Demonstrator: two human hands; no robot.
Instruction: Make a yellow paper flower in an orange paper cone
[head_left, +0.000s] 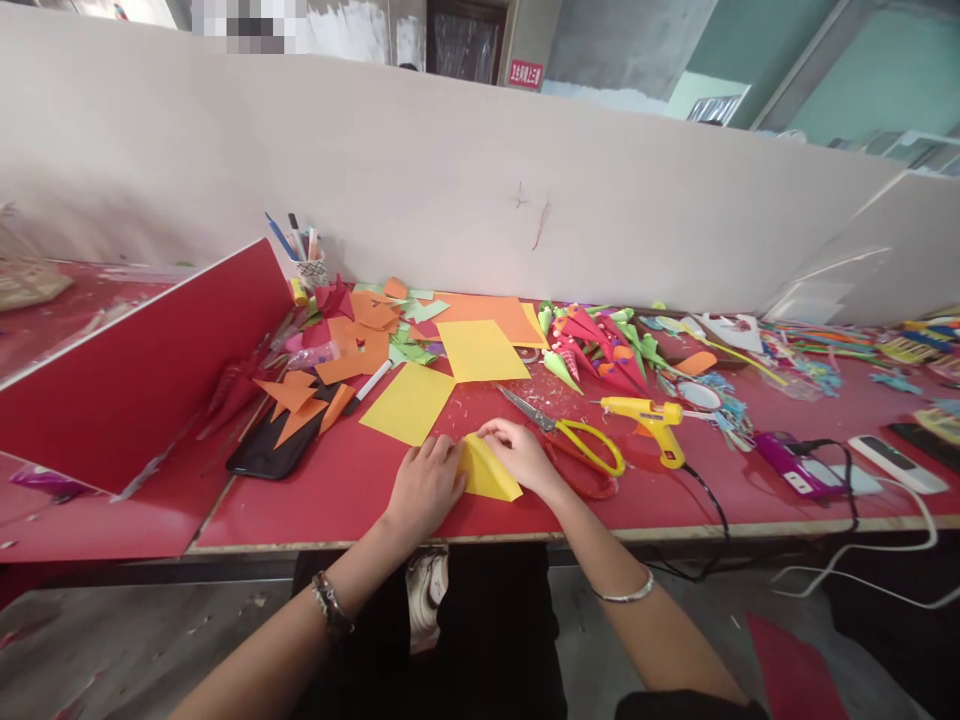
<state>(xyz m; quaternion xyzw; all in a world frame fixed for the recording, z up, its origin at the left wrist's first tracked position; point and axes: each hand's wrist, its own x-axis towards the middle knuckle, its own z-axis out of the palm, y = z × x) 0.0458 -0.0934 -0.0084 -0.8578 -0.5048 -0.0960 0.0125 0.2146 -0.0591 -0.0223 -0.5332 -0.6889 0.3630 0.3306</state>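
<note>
A small yellow sheet of paper [489, 474] lies near the table's front edge, partly folded or curled, between my two hands. My left hand [429, 482] presses on its left side, fingers close together. On its upper right edge, my right hand [517, 450] pinches the paper with thumb and fingers. Two flat yellow sheets lie beyond: a nearer one [409, 402] to the left and a farther one [482, 350]. Yellow-handled scissors [589, 440] rest just right of my right hand, their blades pointing away to the left.
A yellow glue gun [649, 422] with a black cord lies to the right, near a purple power strip [796, 465]. Orange scraps [360, 345] and a black phone [276, 440] are at left, beside a standing red board [150, 370]. Red and green paper cones [596, 345] are piled behind.
</note>
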